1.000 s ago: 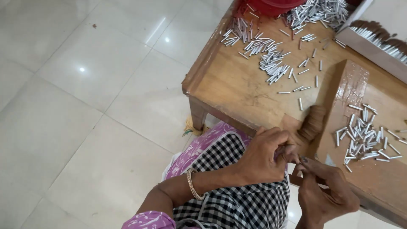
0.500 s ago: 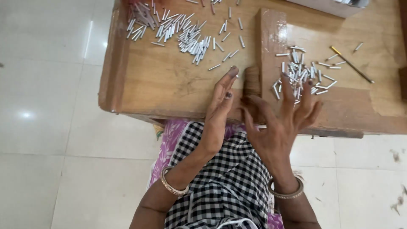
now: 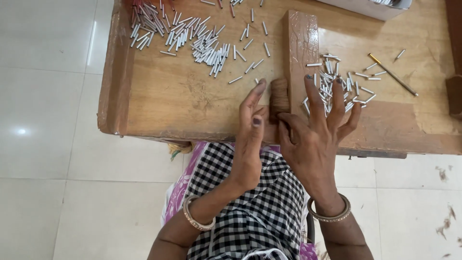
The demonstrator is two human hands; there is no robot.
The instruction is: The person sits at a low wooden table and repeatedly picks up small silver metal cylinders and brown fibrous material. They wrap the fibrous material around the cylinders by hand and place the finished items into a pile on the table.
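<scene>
The person sits at a low, worn wooden work table (image 3: 192, 103) with a black-and-white checked cloth (image 3: 250, 202) over the lap. The left hand (image 3: 250, 139) stands on edge at the table's near side, fingers straight and together, palm turned toward 3 o'clock, gripping nothing. The right hand (image 3: 315, 130) is spread wide and flat, fingers fanned toward 12 o'clock, fingertips resting in or just over a loose scatter of short silvery-white tubes (image 3: 337, 84) on the right part of the table; it grips nothing that I can see.

Between the two hands, just at 12 o'clock of the right thumb, stands a small brown spool of thread (image 3: 279, 96), though from this angle it could be some other wound roll. It touches the near end of an upright wooden divider block (image 3: 301, 43) that runs away toward 12 o'clock.

A far bigger heap of the same pale tubes (image 3: 187, 36) lies at 11 o'clock of the left hand, well apart from it. A thin metal rod with a brass-coloured tip (image 3: 392, 74) lies at 2 o'clock of the right hand. Each wrist carries a metal bangle (image 3: 329, 214).
</scene>
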